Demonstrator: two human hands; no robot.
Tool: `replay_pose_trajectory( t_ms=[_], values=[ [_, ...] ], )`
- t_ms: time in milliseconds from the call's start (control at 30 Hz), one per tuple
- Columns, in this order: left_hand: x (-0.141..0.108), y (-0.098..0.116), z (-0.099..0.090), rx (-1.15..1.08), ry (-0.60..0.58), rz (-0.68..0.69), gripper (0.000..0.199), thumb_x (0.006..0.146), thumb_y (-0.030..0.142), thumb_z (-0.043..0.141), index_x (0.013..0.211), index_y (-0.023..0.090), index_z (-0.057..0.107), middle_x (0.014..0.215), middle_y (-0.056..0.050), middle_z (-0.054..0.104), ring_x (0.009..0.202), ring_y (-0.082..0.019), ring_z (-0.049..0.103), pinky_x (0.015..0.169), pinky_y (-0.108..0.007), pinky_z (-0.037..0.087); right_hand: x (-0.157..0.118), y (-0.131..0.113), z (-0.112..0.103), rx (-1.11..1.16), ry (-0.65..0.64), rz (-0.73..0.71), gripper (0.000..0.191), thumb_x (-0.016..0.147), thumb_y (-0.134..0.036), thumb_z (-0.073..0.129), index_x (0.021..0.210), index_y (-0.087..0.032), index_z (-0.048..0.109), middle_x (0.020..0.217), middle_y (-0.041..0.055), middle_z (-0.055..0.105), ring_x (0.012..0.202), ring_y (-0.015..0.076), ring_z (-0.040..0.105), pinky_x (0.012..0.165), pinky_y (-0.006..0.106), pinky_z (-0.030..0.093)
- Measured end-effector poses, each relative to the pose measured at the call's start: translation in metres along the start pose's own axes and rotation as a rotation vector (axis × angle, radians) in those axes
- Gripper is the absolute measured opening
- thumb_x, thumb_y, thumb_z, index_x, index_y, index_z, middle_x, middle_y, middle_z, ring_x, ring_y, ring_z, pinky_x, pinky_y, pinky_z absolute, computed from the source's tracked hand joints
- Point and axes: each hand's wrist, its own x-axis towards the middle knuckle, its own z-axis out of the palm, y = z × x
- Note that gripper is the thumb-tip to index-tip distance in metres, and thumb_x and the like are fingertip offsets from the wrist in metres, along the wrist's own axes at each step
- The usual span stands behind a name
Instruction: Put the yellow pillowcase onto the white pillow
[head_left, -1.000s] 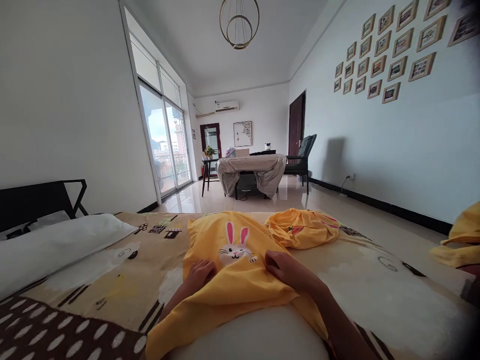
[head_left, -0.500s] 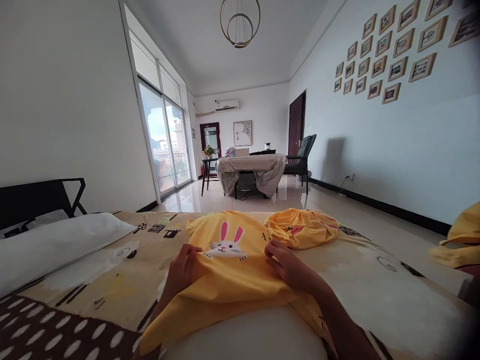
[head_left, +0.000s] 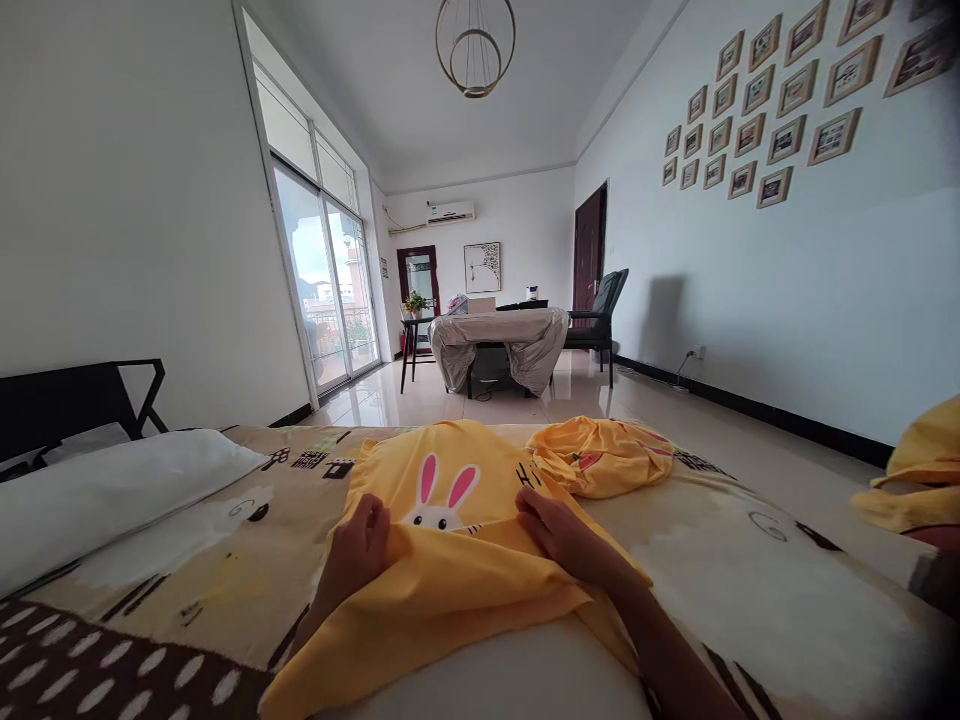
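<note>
A yellow pillowcase (head_left: pixel 442 590) with a pink-eared rabbit print lies spread before me on the bed. My left hand (head_left: pixel 363 540) is closed on its left side, near the rabbit's face. On the right, my right hand (head_left: pixel 553 524) pinches the cloth just under the black "Hi" lettering. Between both hands a fold of fabric covers the rabbit's lower face. A plain white surface, perhaps a pillow (head_left: pixel 487 675), shows beneath the near edge of the cloth. Beyond my right hand lies a second, crumpled yellow cloth (head_left: pixel 600 455) with a carrot print.
To the left, a white pillow (head_left: pixel 127 490) rests on the patterned bed cover (head_left: pixel 255 570). More yellow fabric (head_left: pixel 922 470) appears at the far right edge. Past the bed stand a covered table (head_left: pixel 499 330) and a dark chair (head_left: pixel 600 325) on the tiled floor.
The near part of the pillowcase has been folded up over the rabbit's lower face. The "Hi" lettering has come into view beside my right hand. Both hands keep hold.
</note>
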Motion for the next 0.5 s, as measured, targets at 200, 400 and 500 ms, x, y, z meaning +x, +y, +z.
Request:
replay_pose_trajectory(
  t_ms=[200,400,500],
  values=[
    [0.002,-0.001,-0.006,0.129,-0.223,-0.168,0.024,0.08,0.04,0.036,0.064,0.023,0.042,0.05,0.002,0.051,0.055,-0.017,0.055,0.059,-0.026,0.036,0.012,0.031,0.013,0.158,0.124,0.093,0.018,0.087,-0.038,0.043,0.084,-0.021,0.047,0.063,-0.0047,0.049,0.059,0.0128,0.046,0.057,0.025,0.037],
    [0.009,-0.048,0.005,0.162,-0.226,-0.381,0.032,0.078,0.049,0.041,0.079,0.019,0.054,0.071,-0.01,0.064,0.073,-0.029,0.062,0.067,-0.037,0.041,0.008,0.1,0.013,0.088,0.401,0.37,0.027,0.081,-0.044,0.046,0.084,-0.019,0.053,0.071,0.0025,0.059,0.065,0.0174,0.058,0.058,0.028,0.043],
    [0.012,-0.071,0.012,0.081,-0.147,-0.451,0.049,0.075,0.059,0.042,0.09,0.015,0.055,0.08,-0.013,0.066,0.079,-0.031,0.063,0.071,-0.04,0.044,0.007,0.113,0.022,0.089,0.385,0.349,0.033,0.081,-0.049,0.043,0.071,-0.02,0.055,0.06,-0.0005,0.058,0.058,0.0173,0.058,0.051,0.027,0.044]
  ],
)
